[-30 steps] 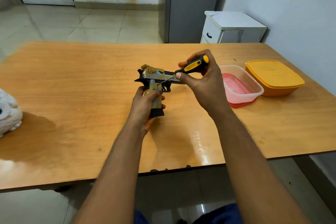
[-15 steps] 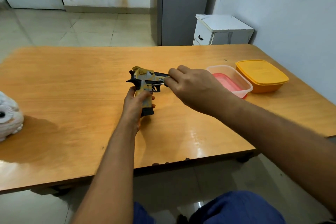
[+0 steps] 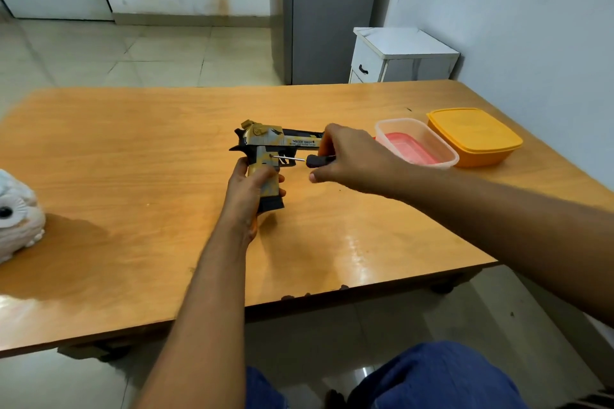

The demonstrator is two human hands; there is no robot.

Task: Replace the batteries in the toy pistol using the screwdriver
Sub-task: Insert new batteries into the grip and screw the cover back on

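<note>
The yellow, grey and black toy pistol stands upright on its grip base on the wooden table, barrel pointing right. My left hand grips its handle from the near side. My right hand holds the screwdriver, most of the handle hidden inside the fist. The thin metal shaft lies level and its tip touches the side of the grip just below the slide.
A clear plastic box with a red base and a yellow lidded box sit at the table's right side. A white owl figurine sits at the left edge. A white cabinet stands behind the table.
My right hand turned over and dropped lower, bringing the screwdriver from a raised slant to level, its tip against the pistol's grip. My left hand kept its hold.
</note>
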